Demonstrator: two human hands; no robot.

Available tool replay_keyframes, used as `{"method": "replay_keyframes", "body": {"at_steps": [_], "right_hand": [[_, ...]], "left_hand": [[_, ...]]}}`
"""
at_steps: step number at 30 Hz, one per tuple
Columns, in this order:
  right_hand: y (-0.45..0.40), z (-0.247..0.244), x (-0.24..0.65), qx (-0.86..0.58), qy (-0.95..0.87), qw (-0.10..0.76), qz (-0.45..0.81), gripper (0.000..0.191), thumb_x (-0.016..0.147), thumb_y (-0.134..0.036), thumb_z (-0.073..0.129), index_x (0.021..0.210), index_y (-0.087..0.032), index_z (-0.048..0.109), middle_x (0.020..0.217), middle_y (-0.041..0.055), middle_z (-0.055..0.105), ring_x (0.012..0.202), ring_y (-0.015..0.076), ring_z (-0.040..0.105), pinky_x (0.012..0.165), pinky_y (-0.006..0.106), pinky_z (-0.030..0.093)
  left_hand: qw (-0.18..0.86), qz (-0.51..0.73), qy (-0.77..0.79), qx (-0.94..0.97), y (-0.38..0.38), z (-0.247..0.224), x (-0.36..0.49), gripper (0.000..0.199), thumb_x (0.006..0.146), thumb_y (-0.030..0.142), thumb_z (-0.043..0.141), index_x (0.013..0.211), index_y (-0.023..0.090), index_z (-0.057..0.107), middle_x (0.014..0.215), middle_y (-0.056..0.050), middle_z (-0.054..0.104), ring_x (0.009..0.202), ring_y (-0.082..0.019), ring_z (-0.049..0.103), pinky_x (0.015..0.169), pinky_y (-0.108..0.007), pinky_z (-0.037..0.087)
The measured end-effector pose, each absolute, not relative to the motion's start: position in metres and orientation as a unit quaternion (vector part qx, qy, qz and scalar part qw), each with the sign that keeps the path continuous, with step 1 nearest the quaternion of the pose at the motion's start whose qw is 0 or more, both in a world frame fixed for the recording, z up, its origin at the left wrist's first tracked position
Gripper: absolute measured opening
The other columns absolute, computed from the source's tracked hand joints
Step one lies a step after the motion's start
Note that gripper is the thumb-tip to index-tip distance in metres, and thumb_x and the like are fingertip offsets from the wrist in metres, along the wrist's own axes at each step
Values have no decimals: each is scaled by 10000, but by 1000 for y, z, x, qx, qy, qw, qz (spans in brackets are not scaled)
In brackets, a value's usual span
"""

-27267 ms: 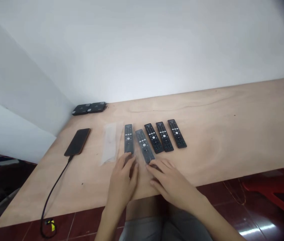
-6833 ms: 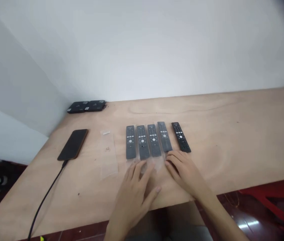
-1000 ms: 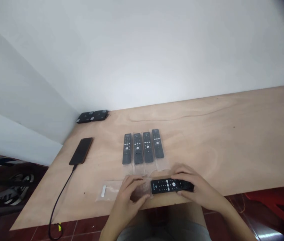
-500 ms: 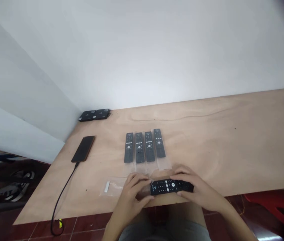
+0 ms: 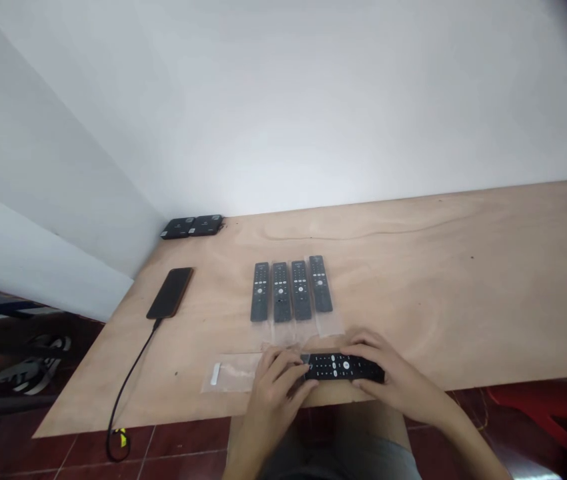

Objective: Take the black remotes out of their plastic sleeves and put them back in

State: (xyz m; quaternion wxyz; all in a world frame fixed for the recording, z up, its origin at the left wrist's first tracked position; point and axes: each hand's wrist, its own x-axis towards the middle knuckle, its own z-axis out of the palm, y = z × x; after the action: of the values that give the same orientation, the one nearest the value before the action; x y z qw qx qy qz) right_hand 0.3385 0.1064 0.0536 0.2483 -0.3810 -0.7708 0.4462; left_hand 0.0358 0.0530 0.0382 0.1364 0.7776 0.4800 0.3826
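A black remote control [image 5: 324,367] lies sideways near the table's front edge, buttons up. My right hand [image 5: 394,375] grips its right end, with fingers along the far side and the thumb along the near side. At the other end, my left hand [image 5: 277,385] is closed over the remote's left tip, which the fingers partly hide. A clear plastic bag [image 5: 238,373] with a white strip [image 5: 215,374] sticks out to the left from under my left hand. Whether the remote's tip is inside the bag I cannot tell.
Several remotes in clear sleeves stand in a row, the leftmost remote [image 5: 260,292] among them. A phone [image 5: 170,293] with a black cable [image 5: 131,383] lies at left. Two black boxes [image 5: 178,228] sit in the back corner by the white wall [image 5: 313,107].
My left hand has moved right onto the remote's left end, covering its tip. My right hand keeps its grip. The view has shifted slightly.
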Motion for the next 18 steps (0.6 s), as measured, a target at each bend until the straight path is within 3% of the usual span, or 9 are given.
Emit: {"method": "replay_keyframes", "body": {"at_steps": [6, 13, 18], "right_hand": [[105, 48, 338, -385, -769, 262, 439, 510, 1017, -264, 768, 1508, -383, 703, 1578, 92, 622, 1526, 374, 527, 1332, 637, 392], [112, 50, 330, -385, -771, 246, 444, 489, 994, -254, 773, 1463, -383, 734, 1474, 79, 686, 1447, 360, 556, 1287, 629, 414], [119, 59, 322, -385, -774, 221, 452, 595, 965, -229, 784, 1517, -434, 702, 1535, 39, 686, 1471, 374, 535, 1306, 637, 372]], "left_hand": [[108, 407, 487, 765, 44, 43, 51, 151, 1043, 144, 751, 1162, 235, 771, 1128, -78, 785, 1116, -271, 729, 986, -477, 662], [195, 375, 448, 788, 47, 46, 41, 349, 1068, 131, 683, 1384, 276, 724, 1347, -95, 768, 1329, -271, 692, 1137, -514, 632], [189, 332, 471, 795, 58, 52, 9, 523, 1011, 183, 791, 1500, 304, 653, 1430, -111, 724, 1373, -309, 649, 1148, -555, 613]]}}
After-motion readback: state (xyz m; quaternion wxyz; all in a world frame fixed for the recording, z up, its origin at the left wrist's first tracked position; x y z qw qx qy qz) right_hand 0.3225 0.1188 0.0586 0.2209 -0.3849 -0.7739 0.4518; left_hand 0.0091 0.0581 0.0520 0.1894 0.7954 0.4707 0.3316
